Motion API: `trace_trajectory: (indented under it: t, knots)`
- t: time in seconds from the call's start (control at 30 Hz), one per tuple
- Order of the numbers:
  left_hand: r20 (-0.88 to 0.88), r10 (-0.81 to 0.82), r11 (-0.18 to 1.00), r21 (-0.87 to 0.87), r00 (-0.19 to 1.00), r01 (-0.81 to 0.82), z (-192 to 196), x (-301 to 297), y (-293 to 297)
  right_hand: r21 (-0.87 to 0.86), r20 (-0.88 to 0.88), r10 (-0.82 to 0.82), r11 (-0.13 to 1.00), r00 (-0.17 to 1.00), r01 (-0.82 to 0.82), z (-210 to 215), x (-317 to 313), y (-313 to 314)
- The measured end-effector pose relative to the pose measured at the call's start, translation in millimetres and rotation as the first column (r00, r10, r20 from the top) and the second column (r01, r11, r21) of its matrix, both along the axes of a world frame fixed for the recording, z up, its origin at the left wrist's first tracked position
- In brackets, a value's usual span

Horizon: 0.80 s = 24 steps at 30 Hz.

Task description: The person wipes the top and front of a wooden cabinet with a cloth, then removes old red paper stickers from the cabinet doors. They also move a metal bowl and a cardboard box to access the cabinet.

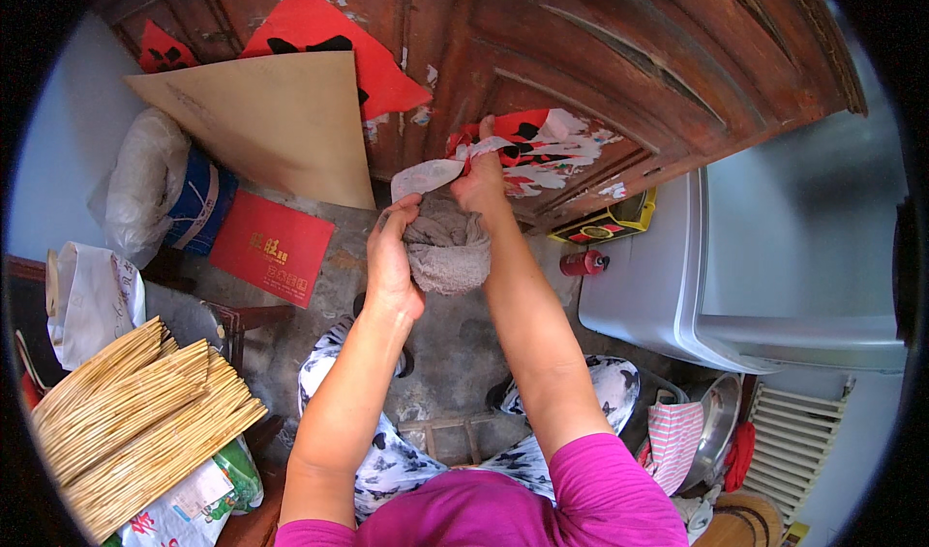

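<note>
My left hand (395,261) is closed around a bunched grey cloth (450,247) in front of the wooden door. Its fingertips meet the end of a curled whitish strip of paper (424,178). Just beyond, my right hand (479,184) grips that strip, whose red-edged part passes through its fingers. Behind that hand, a torn red paper with black brush strokes (527,129) clings to the door panel, with ragged white scraps on its right side. The right hand partly covers the paper, so I cannot tell whether the strip is still joined to it.
A tan board (281,121) leans on the door (600,24) at left, above a red folder (271,247). Bundled thin sticks (145,411) lie at lower left. A grey cabinet-like appliance (639,266) stands at right, beside a small red canister (584,263) and a metal basin (718,421).
</note>
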<state>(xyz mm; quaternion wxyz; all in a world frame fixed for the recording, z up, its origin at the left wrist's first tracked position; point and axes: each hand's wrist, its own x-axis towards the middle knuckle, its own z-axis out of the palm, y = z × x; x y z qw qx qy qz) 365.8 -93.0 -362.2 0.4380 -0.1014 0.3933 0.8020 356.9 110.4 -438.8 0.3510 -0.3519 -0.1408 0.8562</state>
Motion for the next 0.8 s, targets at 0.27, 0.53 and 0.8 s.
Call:
trace_trajectory:
  t: [0.27,0.53,0.8]
  knots:
    - [0.003,0.005,1.0,0.02,1.0,-0.005,5,-2,-5,0.456,0.09,-0.433,0.818,0.897,0.349,36,-10,-27]
    - [-0.012,0.025,1.0,0.005,1.0,-0.025,-2,-7,-10,0.517,0.271,-0.331,0.842,0.904,0.154,-33,10,-22]
    - [0.011,0.017,0.999,0.038,1.0,-0.017,3,-4,-5,0.536,0.479,-0.039,0.804,0.877,-0.257,-107,53,-11]
